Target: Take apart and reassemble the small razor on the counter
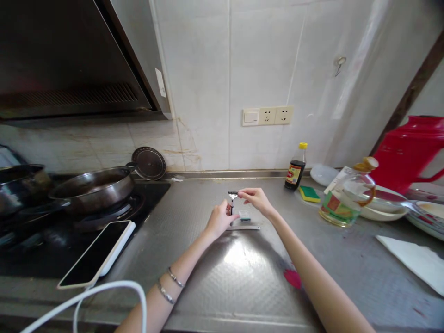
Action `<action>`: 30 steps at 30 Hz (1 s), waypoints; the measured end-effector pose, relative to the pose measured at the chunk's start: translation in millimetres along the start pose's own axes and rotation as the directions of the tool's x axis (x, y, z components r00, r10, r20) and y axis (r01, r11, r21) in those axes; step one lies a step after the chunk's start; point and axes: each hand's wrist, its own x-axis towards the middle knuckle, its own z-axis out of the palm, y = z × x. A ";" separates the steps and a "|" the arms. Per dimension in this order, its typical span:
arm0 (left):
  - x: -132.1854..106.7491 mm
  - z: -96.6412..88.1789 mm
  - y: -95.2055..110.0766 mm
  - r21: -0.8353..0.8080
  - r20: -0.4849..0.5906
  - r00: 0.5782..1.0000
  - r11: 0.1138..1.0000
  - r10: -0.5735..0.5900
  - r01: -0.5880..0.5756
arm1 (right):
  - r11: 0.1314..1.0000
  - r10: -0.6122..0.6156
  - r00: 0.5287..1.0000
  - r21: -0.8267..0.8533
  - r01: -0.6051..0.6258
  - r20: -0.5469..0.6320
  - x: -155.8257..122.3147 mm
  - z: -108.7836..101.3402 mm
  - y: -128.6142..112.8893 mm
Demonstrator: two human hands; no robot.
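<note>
Over the middle of the counter, my left hand is closed round the handle of a razor, which stands upright with its head at the top. My right hand reaches in from the other side, its fingertips pinched at the right end of the razor's head. Just behind and below the hands lies a small clear plastic case with a dark green strip. A thin grey flat strip rests in front of it, partly hidden by my left hand.
On the left, a pan sits on the black cooktop, with a phone and white cable nearer me. To the right stand a soy sauce bottle, a sponge, a glass oil jug, and a red thermos.
</note>
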 end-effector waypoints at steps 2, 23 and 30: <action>-0.5 1.9 -0.8 0.014 -0.005 1.000 1.000 -0.008 0.008 | 1.000 0.008 1.000 0.007 -0.008 0.000 -1.2 -0.1 1.8; -2.3 6.7 1.8 0.015 -0.006 0.999 0.999 -0.032 0.032 | 0.999 -0.004 0.996 0.047 0.000 0.089 -5.4 1.0 -3.2; -2.4 5.7 3.1 0.063 0.040 0.998 0.997 -0.047 0.044 | 0.999 -0.014 0.997 0.039 0.011 0.077 -4.0 1.1 1.7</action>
